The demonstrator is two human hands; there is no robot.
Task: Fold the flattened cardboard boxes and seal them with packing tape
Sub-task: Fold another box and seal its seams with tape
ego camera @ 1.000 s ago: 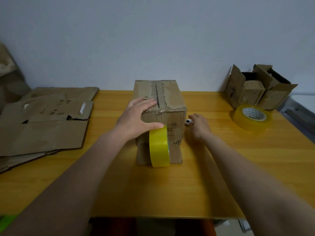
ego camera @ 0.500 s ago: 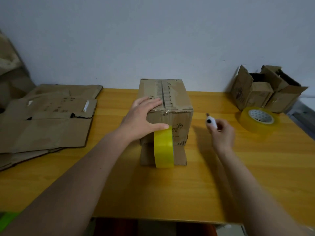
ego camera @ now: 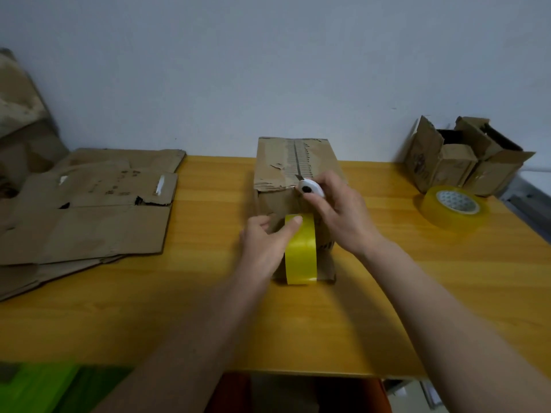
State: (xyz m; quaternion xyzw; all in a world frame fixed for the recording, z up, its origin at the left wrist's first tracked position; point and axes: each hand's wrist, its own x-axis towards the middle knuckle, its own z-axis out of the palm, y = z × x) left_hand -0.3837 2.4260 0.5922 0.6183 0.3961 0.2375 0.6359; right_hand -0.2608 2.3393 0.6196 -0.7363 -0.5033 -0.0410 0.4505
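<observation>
A folded cardboard box stands at the middle back of the wooden table, with tape along its top seam. A yellow tape roll stands on edge against the box's near face. My left hand holds that roll, thumb on its top. My right hand grips a small white cutter, whose blade touches the tape at the box's front top edge.
A pile of flattened cardboard boxes lies on the left of the table. A second tape roll lies flat at the right, in front of an open cardboard box. A wall stands right behind the table.
My right hand picked up the white cutter from beside the box and brought it to the box's front top edge. My left hand slid from the box top down onto the tape roll.
</observation>
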